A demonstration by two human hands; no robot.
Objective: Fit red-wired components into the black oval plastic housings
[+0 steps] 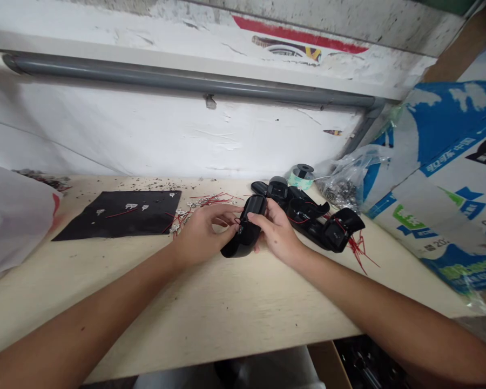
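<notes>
A glossy black plastic housing [242, 242] is held tilted above the table, between both hands. My right hand [279, 229] grips its right side, with the thumb across its middle. My left hand [206, 229] is closed at its left edge, thumb and fingers pinched by a short dark red wire and a small metal part. The exact part in that pinch is too small to make out. Several similar black housings [336, 232] lie just beyond my right hand, some with red wires. Left of the housing lie loose red wires [214, 199] and small metal terminals [176, 227].
A black mat [133, 229] with a few metal terminals lies at the left. Behind the housings stand a tape roll [301, 178] and a clear bag of small parts [342, 189]. A blue-and-white printed sack [449, 189] borders the right side. An open carton [332, 367] sits below the table edge.
</notes>
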